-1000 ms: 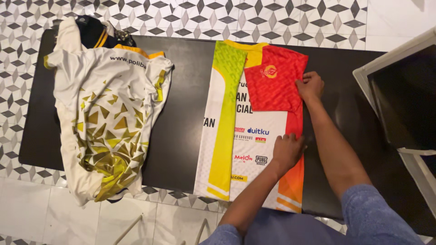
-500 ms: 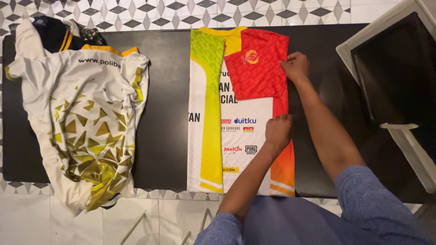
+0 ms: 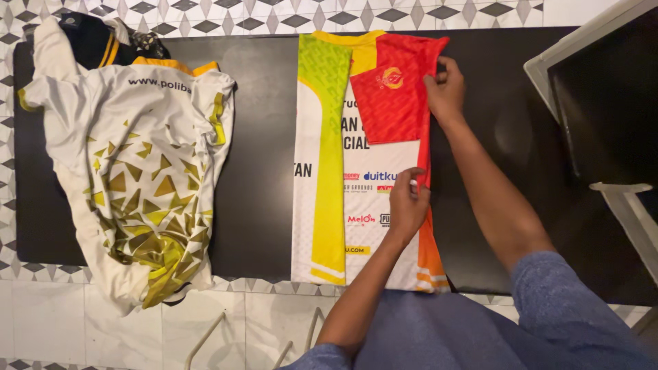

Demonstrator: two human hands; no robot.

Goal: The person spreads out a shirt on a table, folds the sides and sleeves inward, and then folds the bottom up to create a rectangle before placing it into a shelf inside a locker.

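A white sports jersey with a green-yellow stripe, red sleeve and orange side lies folded lengthwise on a black table. My left hand pinches its right edge at mid-length. My right hand grips the edge of the red sleeve, which is folded inward over the jersey's chest. Both forearms reach in from the lower right.
A white jersey with gold triangles lies heaped at the table's left, over dark garments at the top left. A white-framed black chair stands at the right. Patterned tile floor surrounds the table; thin metal legs show below.
The view has shifted so the jersey sits more central. Both hands stay on the jersey's right edge, with my left hand now pinching the fabric rather than lying flat.
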